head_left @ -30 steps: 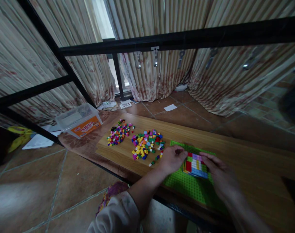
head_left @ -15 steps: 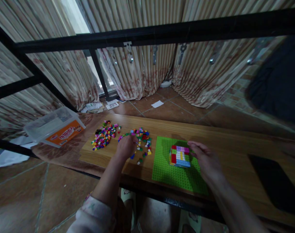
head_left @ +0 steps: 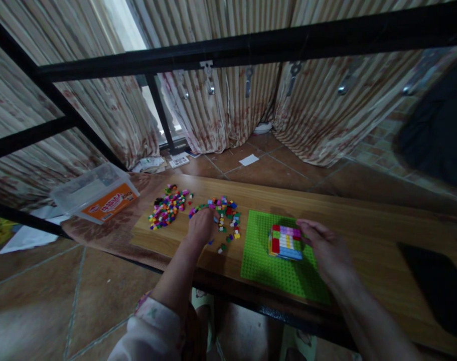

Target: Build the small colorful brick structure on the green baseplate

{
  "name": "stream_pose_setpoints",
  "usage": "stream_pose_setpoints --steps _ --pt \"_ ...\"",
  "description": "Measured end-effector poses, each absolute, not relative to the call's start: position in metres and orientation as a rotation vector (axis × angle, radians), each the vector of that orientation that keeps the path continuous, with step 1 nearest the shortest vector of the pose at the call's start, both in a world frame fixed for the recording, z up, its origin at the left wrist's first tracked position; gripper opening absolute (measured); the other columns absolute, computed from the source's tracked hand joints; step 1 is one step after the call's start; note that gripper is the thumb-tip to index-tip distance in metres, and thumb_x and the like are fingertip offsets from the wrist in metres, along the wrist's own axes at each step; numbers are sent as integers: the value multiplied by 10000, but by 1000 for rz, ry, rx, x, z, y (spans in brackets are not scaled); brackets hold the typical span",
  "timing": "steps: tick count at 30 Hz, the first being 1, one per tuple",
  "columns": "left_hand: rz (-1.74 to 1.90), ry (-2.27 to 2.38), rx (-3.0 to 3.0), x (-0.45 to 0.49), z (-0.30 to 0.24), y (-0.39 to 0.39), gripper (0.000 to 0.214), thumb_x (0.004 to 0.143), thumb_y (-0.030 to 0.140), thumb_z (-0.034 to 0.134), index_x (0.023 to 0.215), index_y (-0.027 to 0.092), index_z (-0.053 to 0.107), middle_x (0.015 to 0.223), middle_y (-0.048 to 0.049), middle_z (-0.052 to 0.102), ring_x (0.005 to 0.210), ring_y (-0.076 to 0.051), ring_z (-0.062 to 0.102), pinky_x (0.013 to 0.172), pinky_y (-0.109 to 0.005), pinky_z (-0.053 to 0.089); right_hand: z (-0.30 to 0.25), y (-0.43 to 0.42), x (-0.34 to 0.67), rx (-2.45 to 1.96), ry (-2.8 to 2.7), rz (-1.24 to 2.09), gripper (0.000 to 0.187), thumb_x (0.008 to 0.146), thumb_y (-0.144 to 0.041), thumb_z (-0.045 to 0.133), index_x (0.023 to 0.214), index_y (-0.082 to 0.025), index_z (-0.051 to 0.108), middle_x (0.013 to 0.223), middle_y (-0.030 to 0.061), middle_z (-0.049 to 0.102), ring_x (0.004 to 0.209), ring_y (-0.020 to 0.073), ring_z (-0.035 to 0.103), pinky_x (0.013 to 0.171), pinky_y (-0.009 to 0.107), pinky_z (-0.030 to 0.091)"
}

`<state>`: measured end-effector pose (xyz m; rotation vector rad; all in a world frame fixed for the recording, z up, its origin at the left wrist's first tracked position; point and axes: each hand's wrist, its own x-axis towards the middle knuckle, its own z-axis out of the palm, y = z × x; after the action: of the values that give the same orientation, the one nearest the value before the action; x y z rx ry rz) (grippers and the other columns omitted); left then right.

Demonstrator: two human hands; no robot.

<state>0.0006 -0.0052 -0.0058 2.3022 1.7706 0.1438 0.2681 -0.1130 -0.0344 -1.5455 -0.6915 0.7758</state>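
Note:
My left hand reaches down into scattered small toy bricks on the wooden board. Its fingers are bent together and mostly hidden behind the back of the hand; what they hold, if anything, does not show. A small block built of red, white, yellow, pink and blue bricks stands on a green studded baseplate. Just to the right of this block is my right hand, its fingers loosely stretched toward the block's upper right corner, with no brick visible in them.
A bigger heap of mixed bricks lies farther left on the board. Beyond it stands a clear plastic box with an orange label, on a brown cloth. A dark flat object lies at the right. A black metal bar crosses ahead.
The whole view has shifted slightly, so things sit a little farther right. My left hand stays low among the bricks, and my right hand stays beside the built block.

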Motion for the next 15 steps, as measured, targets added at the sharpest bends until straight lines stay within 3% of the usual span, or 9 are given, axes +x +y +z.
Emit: stream_pose_setpoints --steps 10,15 --pt "82 1912 2297 2 -3 -9 200 819 164 512 931 170 677 973 -112 691 966 -250 647 842 -318 489 -35 -113 269 -1563 -715 779 245 711 -441 708 870 -256 738 967 36 739 965 238 654 923 443 477" --pt "269 1855 2312 8 -4 -8 209 822 143 502 966 161 653 978 -107 676 944 -225 643 834 -297 485 -36 -111 269 -1559 -721 771 249 716 -443 693 870 -252 735 936 41 739 907 236 659 879 438 492"
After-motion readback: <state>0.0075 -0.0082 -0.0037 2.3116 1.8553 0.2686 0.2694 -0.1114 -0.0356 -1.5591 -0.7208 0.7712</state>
